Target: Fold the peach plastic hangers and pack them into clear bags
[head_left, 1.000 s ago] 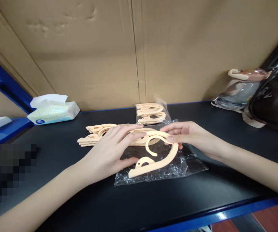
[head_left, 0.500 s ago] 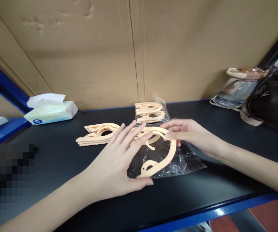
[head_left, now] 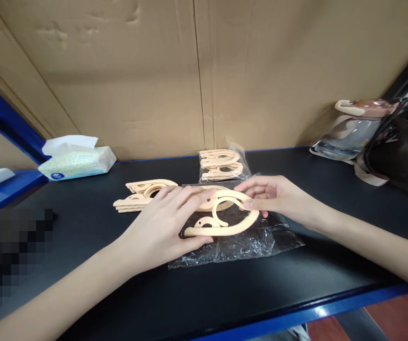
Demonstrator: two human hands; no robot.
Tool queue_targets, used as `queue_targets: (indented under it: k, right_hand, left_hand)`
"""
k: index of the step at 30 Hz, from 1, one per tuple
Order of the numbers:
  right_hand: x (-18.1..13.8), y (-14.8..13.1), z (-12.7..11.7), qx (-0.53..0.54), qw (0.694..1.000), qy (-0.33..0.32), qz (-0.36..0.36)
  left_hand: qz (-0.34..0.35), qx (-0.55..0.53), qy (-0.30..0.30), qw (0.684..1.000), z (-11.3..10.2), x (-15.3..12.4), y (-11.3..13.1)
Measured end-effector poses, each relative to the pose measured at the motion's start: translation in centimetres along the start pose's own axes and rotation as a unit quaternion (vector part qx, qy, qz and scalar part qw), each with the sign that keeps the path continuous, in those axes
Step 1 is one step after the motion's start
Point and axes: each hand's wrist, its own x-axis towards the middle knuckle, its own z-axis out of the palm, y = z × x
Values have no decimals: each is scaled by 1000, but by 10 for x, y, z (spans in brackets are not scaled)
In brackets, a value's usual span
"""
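Both hands are folding a peach folding hanger (head_left: 225,222) flat above the clear bag (head_left: 239,241) between them, the left hand (head_left: 161,227) pinching its near end, the right hand (head_left: 278,196) gripping its far bend, likely needing bagging next.

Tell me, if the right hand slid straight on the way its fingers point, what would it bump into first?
Probably the left hand, which holds the other end of the same peach hanger that the right hand pinches; depth is hard to judge.

Peach hanger (head_left: 225,227), clear bag (head_left: 246,244), black table (head_left: 296,289).
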Motion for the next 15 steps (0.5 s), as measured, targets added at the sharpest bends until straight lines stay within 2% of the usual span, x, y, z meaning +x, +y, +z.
queue_targets:
  k: [5, 11, 15]
  right_hand:
    - [-2, 0, 3, -29, 1000, 8, 2]
    - [-2, -2, 3, -8, 1000, -17, 19]
    - [0, 3, -1, 19, 999, -33, 5]
  left_hand:
    - [23, 16, 15, 999, 0, -1, 2]
    - [36, 13, 12, 999, -2, -2, 0]
    - [29, -7, 7, 1000, -1, -1, -3]
